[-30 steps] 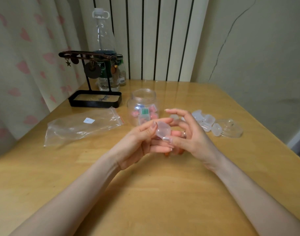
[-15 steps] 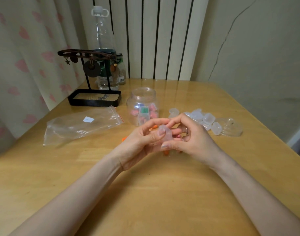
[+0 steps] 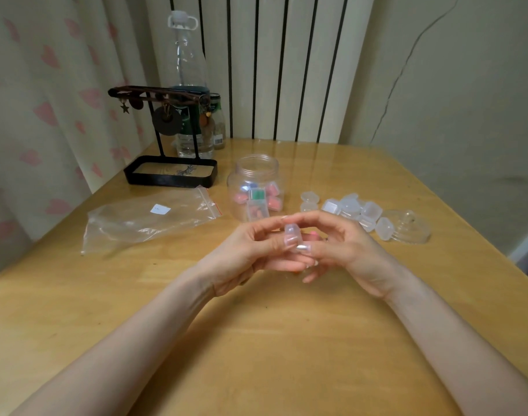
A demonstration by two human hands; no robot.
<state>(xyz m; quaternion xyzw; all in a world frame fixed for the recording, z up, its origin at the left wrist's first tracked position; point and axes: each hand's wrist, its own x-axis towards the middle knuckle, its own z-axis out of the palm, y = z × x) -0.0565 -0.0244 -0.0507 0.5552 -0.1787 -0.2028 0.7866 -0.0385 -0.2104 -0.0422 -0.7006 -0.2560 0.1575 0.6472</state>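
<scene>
A person's two hands meet above the middle of a wooden table [image 3: 256,340], both closed around a small translucent plastic box [image 3: 292,234] held clear of the tabletop. The left hand [image 3: 244,255] pinches the box between thumb and curled forefinger. The right hand [image 3: 346,250] grips it from the other side, thumb pressed low against its front and forefinger arched over the top. The remaining fingers of both hands fold loosely beneath. Something pink [image 3: 313,234] shows just behind the box, possibly inside it; the view is too blurred to tell. Just beyond the hands stands an open clear jar [image 3: 256,181] holding several small boxes with pink and green contents. To its right lies a cluster of empty translucent boxes [image 3: 355,211] beside a glass lid [image 3: 411,228]. A clear zip bag [image 3: 148,217] lies flat to the left, near a black jewellery stand [image 3: 169,172] and a tall bottle [image 3: 187,70].
</scene>
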